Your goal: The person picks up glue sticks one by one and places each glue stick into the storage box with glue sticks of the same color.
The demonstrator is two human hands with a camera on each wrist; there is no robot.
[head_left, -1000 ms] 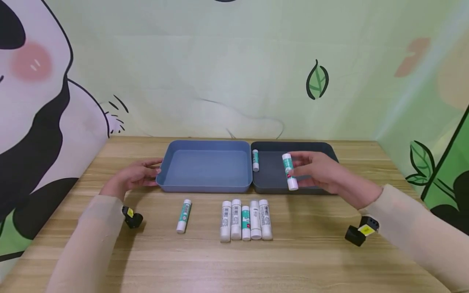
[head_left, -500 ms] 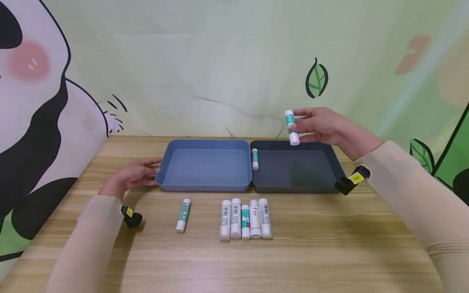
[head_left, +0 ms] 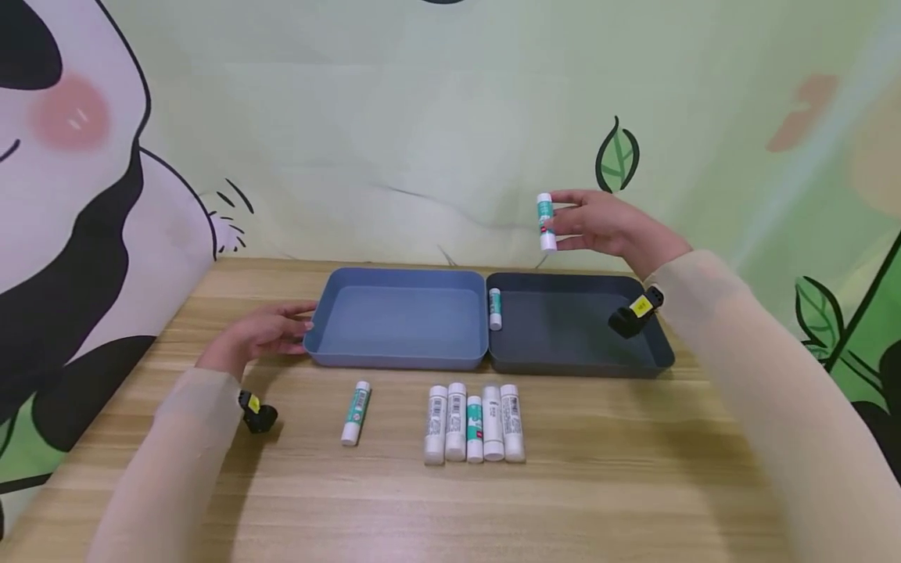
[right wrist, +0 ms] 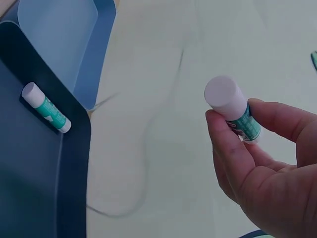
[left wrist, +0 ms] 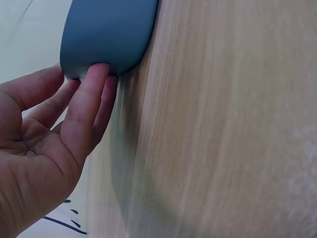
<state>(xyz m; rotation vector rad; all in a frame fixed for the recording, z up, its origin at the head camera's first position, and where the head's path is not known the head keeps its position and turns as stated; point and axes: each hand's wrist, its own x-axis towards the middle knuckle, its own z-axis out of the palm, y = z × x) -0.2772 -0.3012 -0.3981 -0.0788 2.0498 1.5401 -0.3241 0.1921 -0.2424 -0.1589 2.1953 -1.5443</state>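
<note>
right of blue tray, right grip pinches glue stick, likely light, stiff: hold mid-barrel. loose left grip touches tray.

A wooden table is lying below the left hand and the right hand. Behind both, a pale green wall is standing. It is showing a large panda drawing left of the left hand, one small leaf drawing just above the right hand, and drawn leaves farther right.
</note>
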